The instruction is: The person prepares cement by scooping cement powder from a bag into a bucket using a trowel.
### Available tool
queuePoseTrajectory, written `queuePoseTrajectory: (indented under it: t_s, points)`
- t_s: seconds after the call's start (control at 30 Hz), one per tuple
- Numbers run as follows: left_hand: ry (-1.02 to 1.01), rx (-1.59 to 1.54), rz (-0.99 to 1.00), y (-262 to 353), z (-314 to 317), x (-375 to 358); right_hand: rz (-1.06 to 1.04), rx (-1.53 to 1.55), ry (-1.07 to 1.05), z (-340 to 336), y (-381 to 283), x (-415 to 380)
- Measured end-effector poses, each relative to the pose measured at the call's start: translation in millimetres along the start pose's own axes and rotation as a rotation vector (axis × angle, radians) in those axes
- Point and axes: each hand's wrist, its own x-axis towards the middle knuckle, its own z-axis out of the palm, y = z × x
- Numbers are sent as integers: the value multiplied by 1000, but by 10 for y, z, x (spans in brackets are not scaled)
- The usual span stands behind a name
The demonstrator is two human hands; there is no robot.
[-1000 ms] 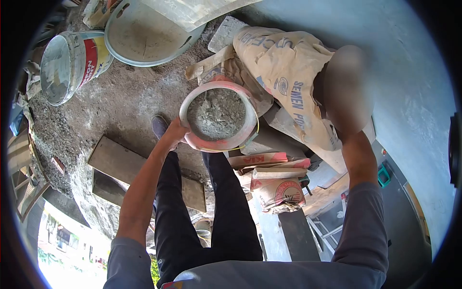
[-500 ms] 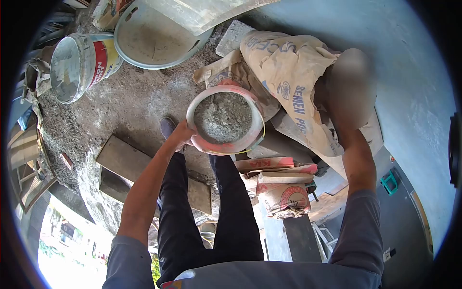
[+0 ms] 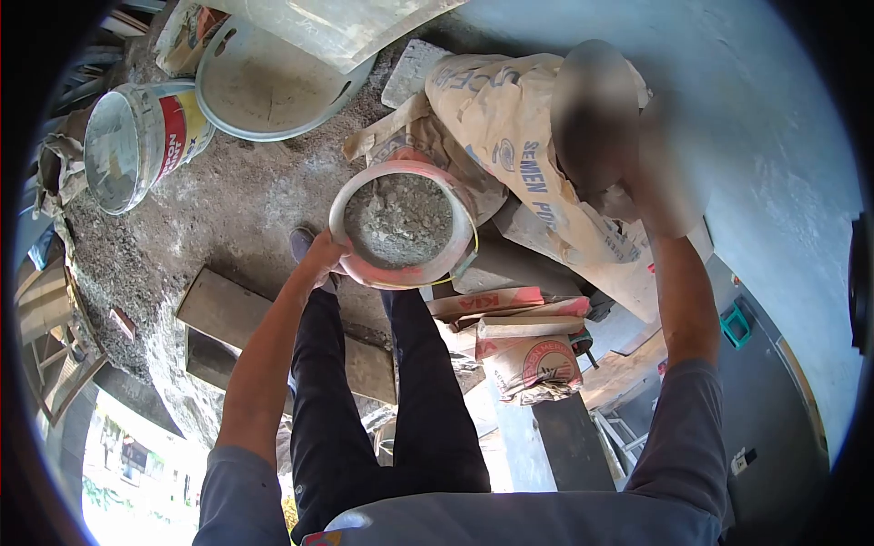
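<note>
My left hand [image 3: 326, 254] grips the near left rim of a round bucket [image 3: 340, 214], its fingers closed around the edge. Grey cement mix [image 3: 401, 221] is heaped inside, and a yellow handle hangs at the bucket's right side. My right arm reaches to the opening of a torn paper cement bag [image 3: 533, 196] leaning by the wall. The right hand [image 3: 669, 196] is smeared there, its fingers unreadable. Beside it, over the bag, is a dark rounded blurred shape [image 3: 596, 118]; I cannot tell whether the hand holds it.
At the upper left stand a paint pail [image 3: 137, 146] and a wide shallow tub [image 3: 273, 91]. A wooden box [image 3: 282, 332] lies near my feet. Folded cement bags [image 3: 528, 355] are stacked right of my legs. A blue wall [image 3: 765, 164] runs along the right.
The dark blurred shape now shows left of my right hand, over the bag. My left hand keeps its grip on the bucket; most of the scene has shifted slightly left in view.
</note>
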Motion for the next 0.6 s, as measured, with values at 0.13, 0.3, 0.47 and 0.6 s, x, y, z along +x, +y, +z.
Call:
queuePoseTrajectory:
  t_s: [0.13,0.3,0.47,0.6]
  points:
    - [-6,5,4,-40,-22,40,20,-100,7,-134,-181,-252]
    - [4,-2,-4,-80,-34,64,61,-177,53,-211,-313,-626]
    - [-28,2,9,-105,-69,110,-9,-85,157,-339,-377,-1089]
    - [-5,9,-7,-62,-40,76,102,50,213,-440,-507,-1553]
